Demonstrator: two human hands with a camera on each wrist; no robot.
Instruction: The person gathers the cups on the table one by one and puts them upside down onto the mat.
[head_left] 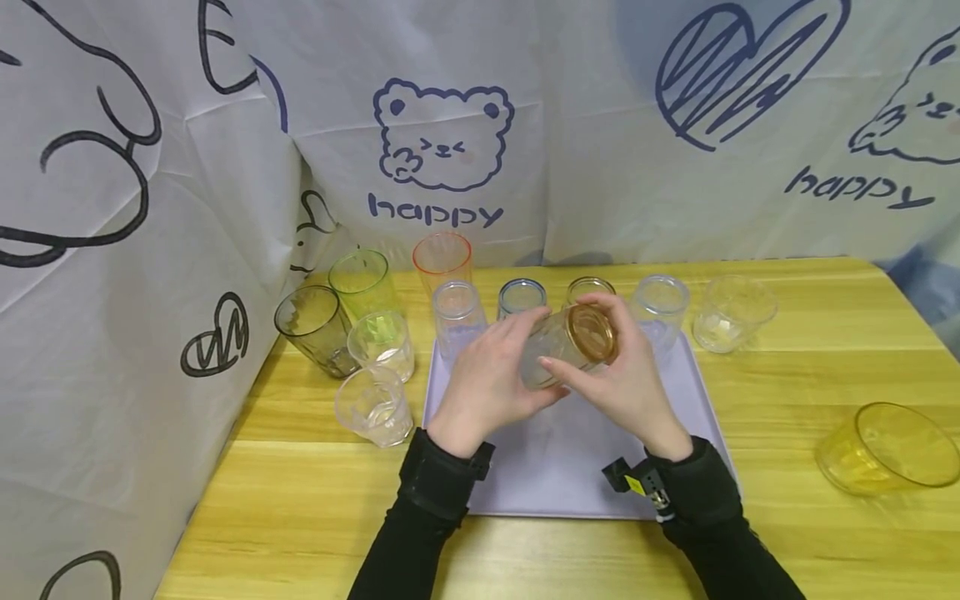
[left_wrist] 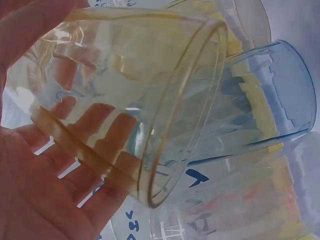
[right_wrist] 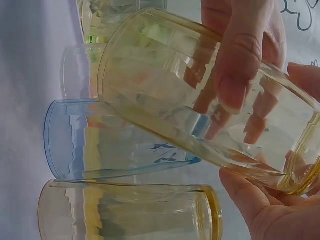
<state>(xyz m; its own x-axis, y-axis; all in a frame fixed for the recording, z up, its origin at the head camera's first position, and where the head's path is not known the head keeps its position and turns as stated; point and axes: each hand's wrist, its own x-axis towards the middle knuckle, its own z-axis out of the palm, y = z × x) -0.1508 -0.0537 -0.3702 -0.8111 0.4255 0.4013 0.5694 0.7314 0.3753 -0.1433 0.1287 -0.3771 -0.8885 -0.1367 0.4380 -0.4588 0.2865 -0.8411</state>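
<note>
Both hands hold one amber-tinted glass tumbler (head_left: 551,348) tilted above the tray. My left hand (head_left: 491,371) wraps its body; in the left wrist view the fingers (left_wrist: 92,150) lie behind the see-through wall. My right hand (head_left: 626,379) grips the thick amber base end, which points up and right. In the right wrist view the left thumb (right_wrist: 237,70) presses on the glass side. Behind it, upside down along the far side of the lavender tray (head_left: 570,475), stand a clear glass (head_left: 456,308), a blue glass (head_left: 522,296), an amber glass (head_left: 591,289) and another clear glass (head_left: 660,310).
Left of the tray, a dark grey glass (head_left: 315,329), a green glass (head_left: 363,287), an orange-rimmed glass (head_left: 442,258) and two clear glasses (head_left: 381,346) stand upright. Right of it are a clear glass (head_left: 731,312) and a yellow glass (head_left: 885,454). Printed cloth (head_left: 585,192) hangs behind.
</note>
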